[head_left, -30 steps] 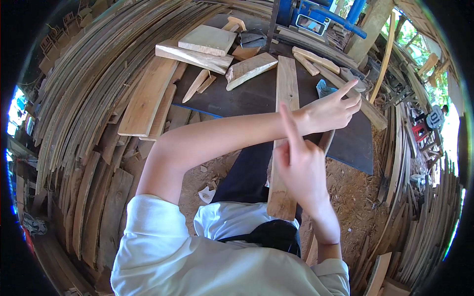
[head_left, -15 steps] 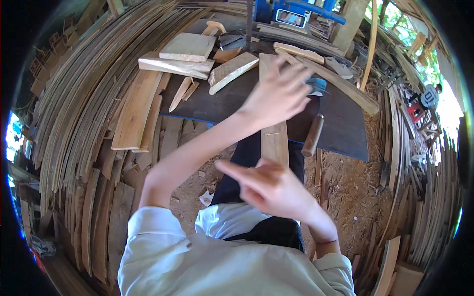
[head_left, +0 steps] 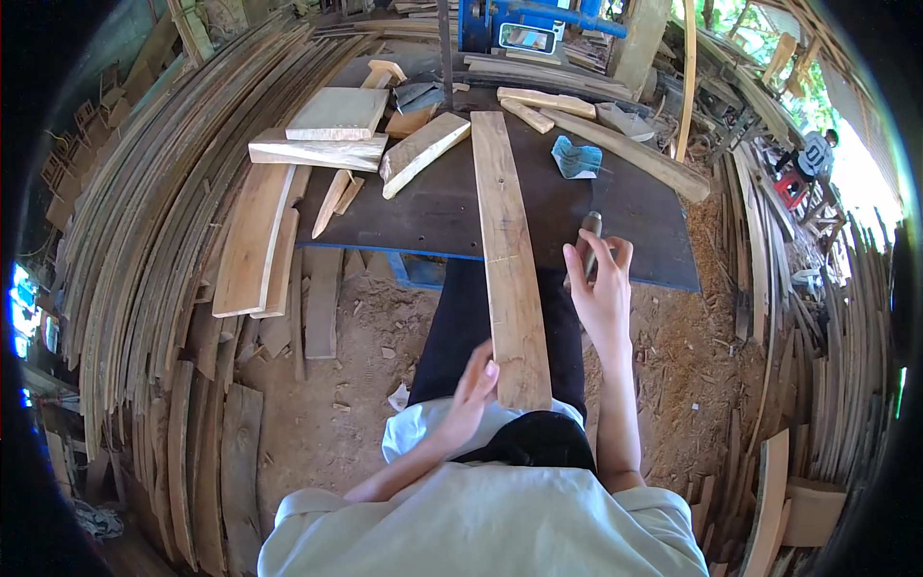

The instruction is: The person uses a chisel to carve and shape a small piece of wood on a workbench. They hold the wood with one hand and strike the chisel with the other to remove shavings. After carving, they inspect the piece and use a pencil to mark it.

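A long wooden board (head_left: 505, 240) runs from the dark metal table (head_left: 423, 216) toward my body. My left hand (head_left: 466, 394) is beside its near left edge, with fingers loosely extended and apart. My right hand (head_left: 604, 288) has curled fingers on a wooden-handled tool (head_left: 592, 223) at the table's front edge, right of the board. A crumpled blue piece of cloth or paper (head_left: 575, 157) lies behind that handle.
Offcuts (head_left: 336, 111) and angled pieces (head_left: 423, 149) lie on the table. A blue machine (head_left: 529, 19) with a phone (head_left: 526, 37) stands behind. Plank stacks (head_left: 163, 212) flank both sides. A seated person (head_left: 812, 154) is at right.
My left hand has come down from over the board to beside its near end. My right hand has moved from the board's near end up and right onto the tool's handle.
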Tool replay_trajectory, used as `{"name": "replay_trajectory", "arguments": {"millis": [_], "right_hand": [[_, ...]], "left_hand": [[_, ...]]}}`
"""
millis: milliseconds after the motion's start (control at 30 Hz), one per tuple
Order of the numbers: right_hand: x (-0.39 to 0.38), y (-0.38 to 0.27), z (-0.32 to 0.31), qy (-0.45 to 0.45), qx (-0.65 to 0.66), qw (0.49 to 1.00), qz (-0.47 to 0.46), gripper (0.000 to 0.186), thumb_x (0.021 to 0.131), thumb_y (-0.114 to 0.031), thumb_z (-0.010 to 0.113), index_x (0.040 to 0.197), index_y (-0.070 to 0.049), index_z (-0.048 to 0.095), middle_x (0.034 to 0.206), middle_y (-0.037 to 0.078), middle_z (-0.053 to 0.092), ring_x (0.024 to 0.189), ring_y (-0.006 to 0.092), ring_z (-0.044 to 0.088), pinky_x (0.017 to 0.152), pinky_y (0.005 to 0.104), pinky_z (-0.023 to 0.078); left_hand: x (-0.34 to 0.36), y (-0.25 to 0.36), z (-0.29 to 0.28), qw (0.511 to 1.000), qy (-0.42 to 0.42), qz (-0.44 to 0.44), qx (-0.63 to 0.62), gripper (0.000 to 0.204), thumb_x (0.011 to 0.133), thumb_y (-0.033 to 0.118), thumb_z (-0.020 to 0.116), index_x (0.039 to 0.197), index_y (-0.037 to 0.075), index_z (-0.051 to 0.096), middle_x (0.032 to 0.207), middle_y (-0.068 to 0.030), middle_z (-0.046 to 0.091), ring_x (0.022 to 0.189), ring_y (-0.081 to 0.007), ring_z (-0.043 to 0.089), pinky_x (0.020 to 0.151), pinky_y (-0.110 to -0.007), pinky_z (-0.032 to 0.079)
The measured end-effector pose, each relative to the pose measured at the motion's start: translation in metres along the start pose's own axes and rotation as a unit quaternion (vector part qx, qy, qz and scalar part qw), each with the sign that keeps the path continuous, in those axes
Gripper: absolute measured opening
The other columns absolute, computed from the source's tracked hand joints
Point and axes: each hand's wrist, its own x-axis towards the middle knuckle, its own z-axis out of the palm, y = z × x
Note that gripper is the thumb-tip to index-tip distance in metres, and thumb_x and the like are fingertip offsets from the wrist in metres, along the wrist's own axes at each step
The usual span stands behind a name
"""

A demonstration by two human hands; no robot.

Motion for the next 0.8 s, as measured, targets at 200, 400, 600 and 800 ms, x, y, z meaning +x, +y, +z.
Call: {"name": "replay_trajectory", "arguments": {"millis": [200,400,600,800], "right_hand": [[0.017,0.017,0.005,-0.004,-0.051,0.998,-0.034,0.047,0.079,-0.016,0.069,0.121,-0.001,0.057,0.105,0.021,0.050,0.080,0.0354,0.063,0.072,0.0420,0.054],[-0.008,0.012,-0.052,-0.092,0.143,0.983,0.063,0.056,0.075,0.003,0.064,0.130,0.000,0.053,0.098,0.011,0.061,0.061,0.0108,0.058,0.055,0.0260,0.048],[-0.093,-0.011,-0.107,-0.137,0.214,0.962,0.097,0.059,0.074,0.009,0.062,0.132,-0.001,0.053,0.121,0.014,0.061,0.079,0.0082,0.060,0.065,0.0226,0.047],[-0.109,-0.038,-0.121,-0.207,0.230,0.951,0.005,0.041,0.072,0.008,0.059,0.112,0.002,0.066,0.133,0.026,0.051,0.097,0.0173,0.062,0.081,0.0251,0.045]], "left_hand": [[0.004,0.034,0.025,0.992,-0.086,-0.086,-0.042,0.054,0.101,0.038,0.041,0.140,0.003,0.028,0.126,-0.0217,0.053,0.107,-0.0328,0.061,0.093,-0.045,0.049],[0.010,0.032,0.029,0.993,-0.074,-0.076,-0.056,0.047,0.097,0.025,0.044,0.137,0.005,0.028,0.119,-0.0210,0.056,0.097,-0.0338,0.064,0.085,-0.044,0.054],[0.011,0.032,0.035,0.996,-0.037,-0.051,-0.067,0.046,0.094,0.028,0.046,0.132,0.005,0.033,0.109,-0.0188,0.058,0.087,-0.0296,0.065,0.077,-0.041,0.054],[0.031,0.027,0.025,0.993,-0.021,-0.063,-0.093,0.051,0.093,0.036,0.049,0.131,0.004,0.038,0.108,-0.0167,0.060,0.091,-0.0283,0.065,0.083,-0.042,0.052]]}}
